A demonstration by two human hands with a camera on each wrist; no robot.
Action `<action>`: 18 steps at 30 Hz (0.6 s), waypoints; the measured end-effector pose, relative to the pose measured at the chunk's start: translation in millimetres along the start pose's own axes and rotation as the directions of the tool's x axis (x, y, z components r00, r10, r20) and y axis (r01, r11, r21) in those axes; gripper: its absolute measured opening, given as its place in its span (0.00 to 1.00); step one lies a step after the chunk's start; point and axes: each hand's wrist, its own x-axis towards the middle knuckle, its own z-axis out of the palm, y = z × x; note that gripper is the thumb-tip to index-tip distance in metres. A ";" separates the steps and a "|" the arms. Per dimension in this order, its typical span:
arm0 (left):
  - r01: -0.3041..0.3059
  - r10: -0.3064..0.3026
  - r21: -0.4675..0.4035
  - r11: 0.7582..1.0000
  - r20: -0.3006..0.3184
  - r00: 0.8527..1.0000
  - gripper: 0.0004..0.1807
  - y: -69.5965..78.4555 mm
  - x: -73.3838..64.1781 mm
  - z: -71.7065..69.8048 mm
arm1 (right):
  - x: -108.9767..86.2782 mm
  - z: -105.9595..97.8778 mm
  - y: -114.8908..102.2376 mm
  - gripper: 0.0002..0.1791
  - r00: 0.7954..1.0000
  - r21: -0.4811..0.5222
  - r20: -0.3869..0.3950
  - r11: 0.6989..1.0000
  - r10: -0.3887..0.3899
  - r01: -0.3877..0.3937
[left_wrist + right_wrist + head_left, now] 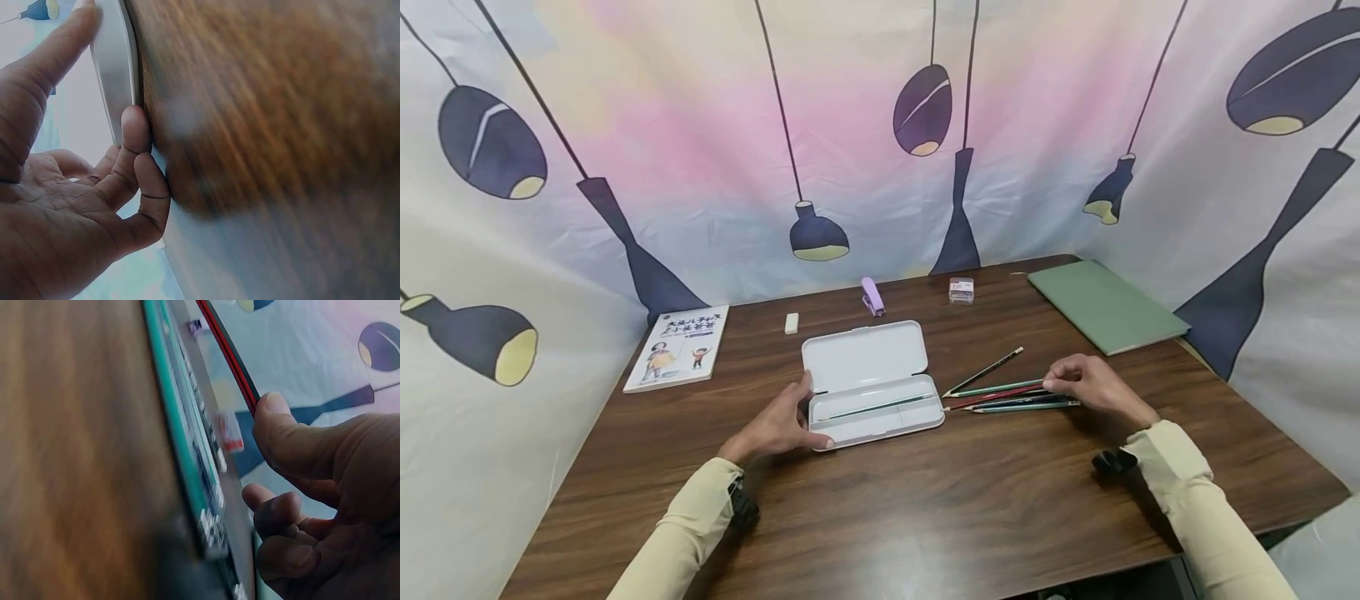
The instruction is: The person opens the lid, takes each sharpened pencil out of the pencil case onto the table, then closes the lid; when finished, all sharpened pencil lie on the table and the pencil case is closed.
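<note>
A white pencil case [865, 358] lies open on the table, its lid tipped back. One light-green pencil [880, 407] lies along its inner tray. My left hand [778, 423] grips the case's left end, the thumb at the front corner and the fingers along the side. To the right of the case, my right hand [1093, 387] pinches a red pencil [232, 359] near its end between thumb and forefinger. In the right wrist view that pencil slants above several others, among them a green pencil [178, 431]. A dark pencil [992, 367] lies apart at an angle.
Behind the case are a white eraser [792, 323], a purple stapler [872, 297] and a small clear box [961, 290]. A white booklet [677, 348] lies at the back left, a green folder [1105, 304] at the back right. Printed cloth [865, 108] hangs around the table.
</note>
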 end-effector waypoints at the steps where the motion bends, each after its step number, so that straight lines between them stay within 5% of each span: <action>1: -0.009 0.009 0.001 1.000 -0.003 1.000 0.66 -0.2 -0.2 -0.6 | -3.2 -0.6 2.4 0.05 1.000 0.000 0.002 1.000 -0.003 0.003; 12: 0.018 -0.018 0.000 1.000 0.007 1.000 0.66 1.5 0.1 0.8 | -35.8 -5.7 23.4 0.04 0.998 -0.072 -0.067 0.997 -0.017 0.012; 18: 0.026 -0.026 0.004 1.000 0.005 1.000 0.66 1.3 -0.8 -1.0 | -40.8 -6.9 24.4 0.07 0.993 -0.065 -0.091 0.994 0.078 -0.084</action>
